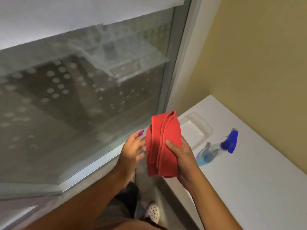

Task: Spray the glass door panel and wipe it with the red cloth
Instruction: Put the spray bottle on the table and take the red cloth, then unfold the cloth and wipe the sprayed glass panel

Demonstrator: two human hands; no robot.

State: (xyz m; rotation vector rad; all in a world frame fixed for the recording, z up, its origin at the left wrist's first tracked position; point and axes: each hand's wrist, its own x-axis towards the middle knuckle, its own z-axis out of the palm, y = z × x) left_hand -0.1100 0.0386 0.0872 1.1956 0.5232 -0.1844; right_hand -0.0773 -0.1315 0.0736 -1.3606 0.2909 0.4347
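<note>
The glass door panel (79, 90) fills the left and centre, dim, with reflections and pale dots showing behind it. In front of its lower right corner my right hand (181, 155) grips the folded red cloth (162, 145), thumb across the front. My left hand (132, 146) is just left of the cloth, fingers spread, its fingertips at the cloth's edge. A clear spray bottle (216, 150) with blue liquid and a blue trigger head lies on its side on the white counter (249, 180) to the right.
A clear plastic tray (196, 128) sits on the counter near the door frame (179, 67). A yellow wall (257, 55) rises behind the counter. Below, my legs and a white perforated shoe (153, 211) stand on the floor between door and counter.
</note>
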